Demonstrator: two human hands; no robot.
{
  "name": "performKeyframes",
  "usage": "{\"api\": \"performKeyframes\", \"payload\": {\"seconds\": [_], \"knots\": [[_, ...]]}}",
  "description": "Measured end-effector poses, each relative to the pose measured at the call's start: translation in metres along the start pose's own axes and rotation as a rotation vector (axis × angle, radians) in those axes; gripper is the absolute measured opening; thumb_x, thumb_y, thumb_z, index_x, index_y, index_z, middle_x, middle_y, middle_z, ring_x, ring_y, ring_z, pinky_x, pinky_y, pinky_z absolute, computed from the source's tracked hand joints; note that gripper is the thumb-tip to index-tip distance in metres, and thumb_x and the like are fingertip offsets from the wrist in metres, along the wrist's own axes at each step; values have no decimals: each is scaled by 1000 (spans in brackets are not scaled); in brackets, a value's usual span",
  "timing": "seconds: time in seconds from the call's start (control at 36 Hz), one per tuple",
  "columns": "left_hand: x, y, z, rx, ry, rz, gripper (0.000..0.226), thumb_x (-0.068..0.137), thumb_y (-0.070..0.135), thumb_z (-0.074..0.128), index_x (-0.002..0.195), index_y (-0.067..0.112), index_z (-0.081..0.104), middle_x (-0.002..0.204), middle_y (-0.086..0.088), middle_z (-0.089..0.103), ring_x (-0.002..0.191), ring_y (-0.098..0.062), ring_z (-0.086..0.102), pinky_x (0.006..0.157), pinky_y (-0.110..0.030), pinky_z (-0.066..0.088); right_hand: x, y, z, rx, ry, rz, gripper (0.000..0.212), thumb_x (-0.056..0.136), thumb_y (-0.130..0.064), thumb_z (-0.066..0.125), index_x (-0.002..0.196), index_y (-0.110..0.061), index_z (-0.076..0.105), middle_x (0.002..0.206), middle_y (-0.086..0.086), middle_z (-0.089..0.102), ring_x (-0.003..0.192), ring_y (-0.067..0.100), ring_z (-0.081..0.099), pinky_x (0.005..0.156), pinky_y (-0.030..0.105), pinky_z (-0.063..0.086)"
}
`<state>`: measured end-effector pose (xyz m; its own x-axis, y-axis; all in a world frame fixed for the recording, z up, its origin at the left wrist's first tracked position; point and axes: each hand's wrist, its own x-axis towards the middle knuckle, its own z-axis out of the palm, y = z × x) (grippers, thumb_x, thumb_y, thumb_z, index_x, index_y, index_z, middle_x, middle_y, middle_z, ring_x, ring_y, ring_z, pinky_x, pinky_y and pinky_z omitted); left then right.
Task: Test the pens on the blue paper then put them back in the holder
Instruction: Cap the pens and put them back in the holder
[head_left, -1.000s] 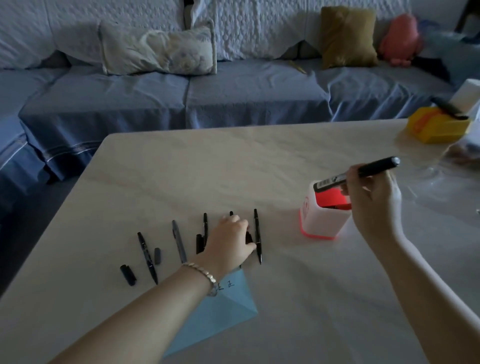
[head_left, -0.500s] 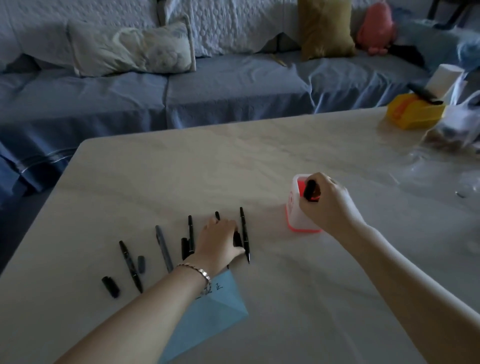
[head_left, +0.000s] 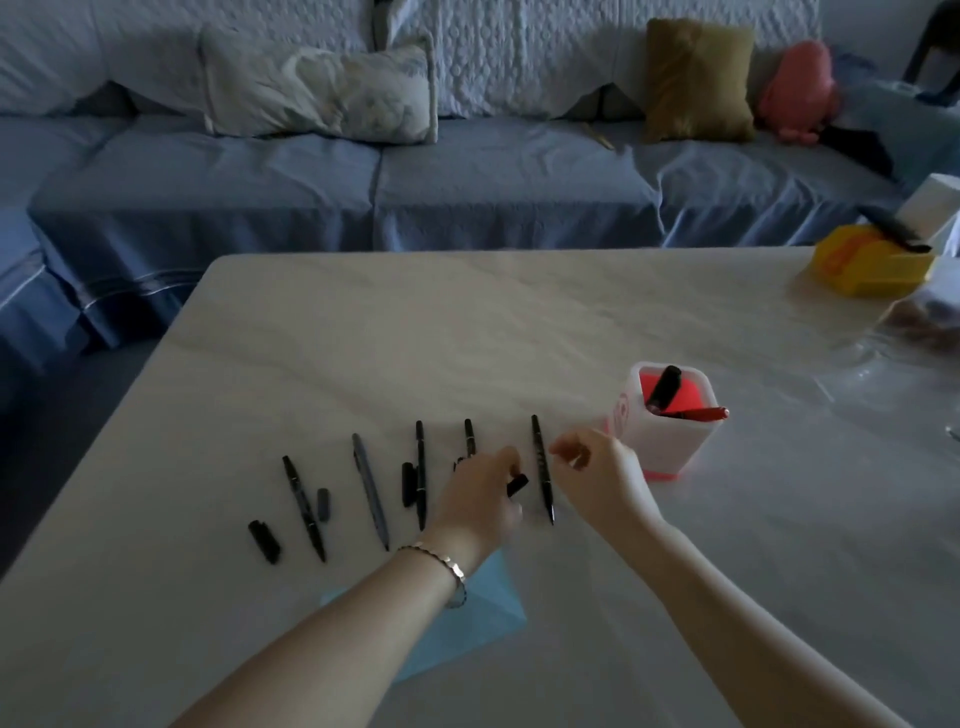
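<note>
The slim black pen (head_left: 543, 467) lies on the pale table (head_left: 415, 338) near the white-and-red plastic holder (head_left: 670, 447) — probably light, stiff, prone to roll; best pinched mid-barrel; left hand (head_left: 478, 499) seems to pinch a short black cap (head_left: 518, 484); right hand (head_left: 602, 478) hovers beside the pen — loose, empty.

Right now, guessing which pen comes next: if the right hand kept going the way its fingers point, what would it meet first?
Likely the rightmost loose pen, just left of the right hand; the left hand, holding a black cap, lies beyond. The hand's height is unclear.
</note>
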<state>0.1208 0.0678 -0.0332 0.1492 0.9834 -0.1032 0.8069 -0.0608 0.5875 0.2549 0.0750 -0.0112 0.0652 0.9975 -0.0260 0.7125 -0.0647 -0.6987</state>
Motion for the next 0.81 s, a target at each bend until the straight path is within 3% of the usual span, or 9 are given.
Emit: {"api": "performKeyframes", "payload": {"seconds": [0.11, 0.22, 0.31, 0.36, 0.44, 0.53, 0.58, 0.67, 0.81], "knots": [[-12, -8, -18, -71, 124, -54, 8, 85, 7, 55, 91, 6, 60, 89, -8, 59, 81, -23, 57, 64, -26, 40, 11, 8, 7, -27, -64, 151, 19, 82, -15, 57, 99, -10, 64, 93, 6, 66, 80, 19, 55, 69, 27, 45], [-33, -22, -38, -103, 181, -87, 20, 93, 21, 50, 91, 3, 58, 92, -6, 51, 71, -20, 49, 60, -23, 34, 26, 7, 19, -213, -121, 229, 32, 84, -30, 59, 104, -5, 54, 88, 9, 62, 88, 31, 62, 63, 27, 41], [-50, -32, -52, -173, 163, -122, 21, 94, 22, 47, 91, 4, 57, 92, -6, 55, 78, -22, 56, 68, -28, 42, 37, 8, 30, -309, -167, 256, 30, 87, -27, 56, 97, 1, 55, 85, 15, 58, 84, 33, 63, 53, 24, 39], [-61, -35, -60, -264, 147, -126, 19, 95, 20, 45, 87, 7, 56, 81, -3, 60, 68, -15, 57, 60, -20, 42, 40, 10, 34, -345, -181, 255, 23, 87, -18, 53, 92, 3, 60, 81, 16, 58, 82, 33, 64, 45, 21, 32], [-74, -34, -68, -380, 129, -130, 20, 96, 17, 42, 80, 20, 53, 74, 6, 60, 64, -2, 55, 55, -7, 40, 39, 13, 36, -362, -183, 265, 22, 86, -15, 52, 92, 4, 61, 87, 19, 64, 87, 35, 64, 58, 24, 38], [-81, -31, -70, -458, 125, -124, 21, 96, 14, 43, 82, 27, 52, 77, 6, 62, 64, 1, 55, 59, -6, 41, 36, 13, 31, -344, -195, 256, 15, 83, -16, 57, 75, -4, 56, 72, 13, 56, 82, 34, 64, 53, 25, 38], [-85, -28, -69, -504, 129, -116, 23, 95, 12, 46, 86, 33, 51, 79, 6, 64, 61, 4, 55, 58, -5, 41, 32, 12, 26, -305, -188, 261, 9, 81, -13, 60, 80, -4, 58, 78, 15, 61, 91, 35, 65, 53, 27, 44], [-90, -25, -63, -602, 175, -148, 25, 93, 8, 50, 91, 33, 51, 80, 4, 67, 59, 4, 55, 58, -4, 41, 27, 10, 20, -160, -180, 300, 44, 79, -14, 66, 119, 2, 54, 109, 18, 64, 100, 31, 61, 78, 28, 46], [-94, -22, -49, -714, 178, -220, 18, 93, 9, 50, 89, 25, 55, 75, 3, 65, 50, 4, 52, 51, -7, 38, -1, -15, 1, 453, -110, 252, 22, 85, -13, 61, 84, 9, 66, 56, 6, 51, 45, 11, 44, 54, 22, 42]]}}
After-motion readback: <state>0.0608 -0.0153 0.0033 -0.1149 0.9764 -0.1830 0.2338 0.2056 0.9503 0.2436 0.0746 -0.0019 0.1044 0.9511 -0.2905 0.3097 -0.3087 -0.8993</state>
